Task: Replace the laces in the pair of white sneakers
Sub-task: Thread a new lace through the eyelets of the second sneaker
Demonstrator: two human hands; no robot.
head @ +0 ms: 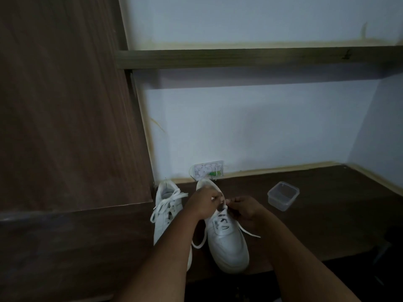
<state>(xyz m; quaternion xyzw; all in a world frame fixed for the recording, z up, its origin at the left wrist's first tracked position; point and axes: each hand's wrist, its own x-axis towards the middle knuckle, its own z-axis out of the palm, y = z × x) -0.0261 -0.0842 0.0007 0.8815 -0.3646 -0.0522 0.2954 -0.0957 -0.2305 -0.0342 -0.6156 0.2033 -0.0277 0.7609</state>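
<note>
Head view | your left hand (204, 201) and right hand (244, 209) each pinch the flat white lace (248, 232) at the right white leather sneaker (226, 238) top eyelets, probably for tension | laced left sneaker (166, 211) beside your left wrist | clear plastic tub (283, 195) beyond your right hand.

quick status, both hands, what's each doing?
Left hand: closed, pinching the lace at the top of the right-side sneaker.
Right hand: closed, pinching the same lace.
</note>
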